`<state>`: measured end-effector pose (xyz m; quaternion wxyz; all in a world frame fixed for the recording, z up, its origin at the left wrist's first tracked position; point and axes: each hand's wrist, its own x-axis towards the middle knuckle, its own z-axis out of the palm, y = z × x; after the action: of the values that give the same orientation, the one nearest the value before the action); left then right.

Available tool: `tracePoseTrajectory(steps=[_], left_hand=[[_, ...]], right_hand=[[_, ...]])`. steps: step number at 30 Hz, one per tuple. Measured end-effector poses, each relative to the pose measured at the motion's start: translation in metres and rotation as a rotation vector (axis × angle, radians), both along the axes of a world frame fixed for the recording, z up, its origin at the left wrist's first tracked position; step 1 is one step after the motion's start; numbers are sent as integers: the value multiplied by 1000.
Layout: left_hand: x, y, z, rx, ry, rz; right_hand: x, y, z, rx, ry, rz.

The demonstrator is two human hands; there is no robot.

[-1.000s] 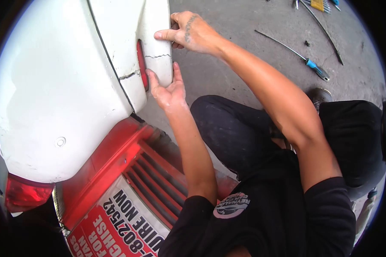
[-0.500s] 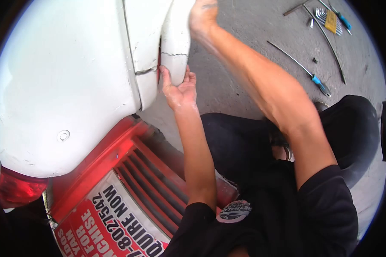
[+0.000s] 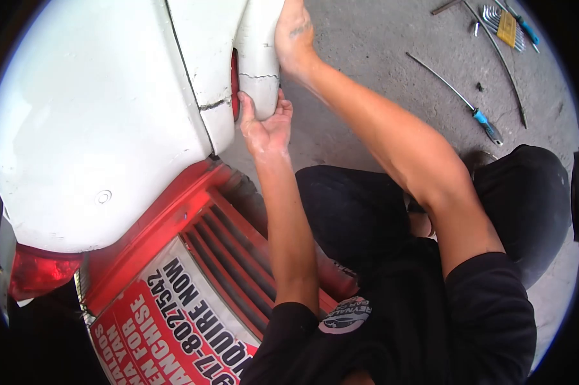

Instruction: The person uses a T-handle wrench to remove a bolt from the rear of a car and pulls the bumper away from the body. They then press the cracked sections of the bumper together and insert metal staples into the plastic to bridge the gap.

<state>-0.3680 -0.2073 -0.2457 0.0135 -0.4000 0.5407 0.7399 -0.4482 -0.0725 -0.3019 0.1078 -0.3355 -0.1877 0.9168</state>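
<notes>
A white car bumper with a crack across its lower end stands at the top centre, beside the white car body. My left hand cups the bumper's lower end from below, thumb on its left edge and fingers round its right side. Higher up, my right hand is against the bumper's right side, its fingers largely hidden behind the bumper and by the frame's top edge. In the gap between bumper and body, a narrow red part shows.
On the concrete floor at right lie a blue-handled screwdriver, a long T-handle bar, a hex key set and another blue-handled tool. At lower left are a red slatted panel with a printed sign and a red tail light.
The gap between the bumper and the car body has widened, so more of the red part shows. Both hands stay on the bumper; the view has shifted slightly.
</notes>
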Motion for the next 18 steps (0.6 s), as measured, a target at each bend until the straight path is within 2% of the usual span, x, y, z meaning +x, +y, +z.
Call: tracePoseTrajectory(steps=[1,2,4,5,7,8,10,14,16,18], left_hand=[[0,1,0,-2,4,2],[2,2,1,-8,4,10],[-1,4,0,-8,23,24],[0,3,0,-9,23,22],[1,2,-1,-4,28,19],[0,3,-1,0,24,18],[0,2,2,-12,18,25],[7,-2,5,-14,-10,-27],[2,-5,0,12,-9,-56],[10,-17,4,15,22,-205]], right_hand=[[8,-4,-1,16,122,3],[18,-3,4,15,127,7],[36,1,12,231,191,141],[41,6,11,232,201,151],[45,20,7,159,392,273],[41,19,4,163,399,272],[39,12,7,449,380,191],[45,10,15,310,271,269],[42,0,11,405,185,270],[44,-3,11,380,180,272]])
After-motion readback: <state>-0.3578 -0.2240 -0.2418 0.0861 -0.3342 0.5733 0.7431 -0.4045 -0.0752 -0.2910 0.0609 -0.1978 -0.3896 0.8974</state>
